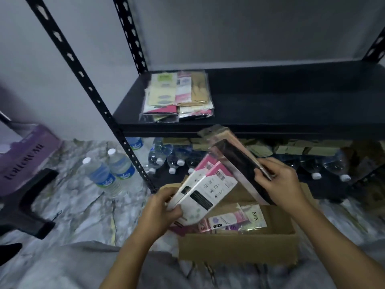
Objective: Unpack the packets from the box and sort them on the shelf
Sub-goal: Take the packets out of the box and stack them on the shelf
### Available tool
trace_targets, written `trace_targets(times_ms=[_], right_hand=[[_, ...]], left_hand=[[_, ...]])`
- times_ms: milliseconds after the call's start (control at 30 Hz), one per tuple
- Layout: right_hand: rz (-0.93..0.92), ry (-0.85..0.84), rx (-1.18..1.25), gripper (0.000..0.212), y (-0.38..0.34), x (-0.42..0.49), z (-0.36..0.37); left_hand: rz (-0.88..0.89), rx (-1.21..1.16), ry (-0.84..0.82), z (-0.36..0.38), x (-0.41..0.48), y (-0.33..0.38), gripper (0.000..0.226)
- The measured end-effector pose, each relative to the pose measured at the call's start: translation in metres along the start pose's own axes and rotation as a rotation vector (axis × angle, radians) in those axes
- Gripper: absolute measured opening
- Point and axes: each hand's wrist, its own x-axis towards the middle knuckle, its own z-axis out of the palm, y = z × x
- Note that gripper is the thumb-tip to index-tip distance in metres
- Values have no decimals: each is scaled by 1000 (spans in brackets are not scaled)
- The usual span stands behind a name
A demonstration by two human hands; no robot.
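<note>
Above the open cardboard box, the left hand grips white-and-pink packets and the right hand pinches a dark packet, while more packets lie inside the box and a sorted pile rests on the black shelf beyond it.

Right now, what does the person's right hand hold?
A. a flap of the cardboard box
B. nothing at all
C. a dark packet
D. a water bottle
C: the right hand grips a dark packet above the box, while the left hand holds white and pink packets.
</note>
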Motion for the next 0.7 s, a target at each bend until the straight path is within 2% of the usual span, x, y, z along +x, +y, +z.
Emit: trace_targets(times_ms=[100, 233, 300, 433, 533, 700], right_hand=[[-61, 71, 37, 24, -37, 14, -9], [-51, 136, 222, 27, -86, 49, -12], [-40, 153, 278, 26, -108, 73, -8], [22, 155, 365, 25, -136, 122, 9], [118, 98, 397, 16, -139, 157, 31], [320, 68, 441, 12, -116, 219, 73]], left_hand=[[30, -96, 173, -31, -17, 23, 42], [75, -182, 372, -70, -14, 53, 39], [91, -235, 459, -87, 0, 68, 40], [84, -251, 595, -121, 50, 89, 30], [48, -242, 636, -136, 96, 102, 22], [-87, -378, 587, -136, 175, 110, 23]])
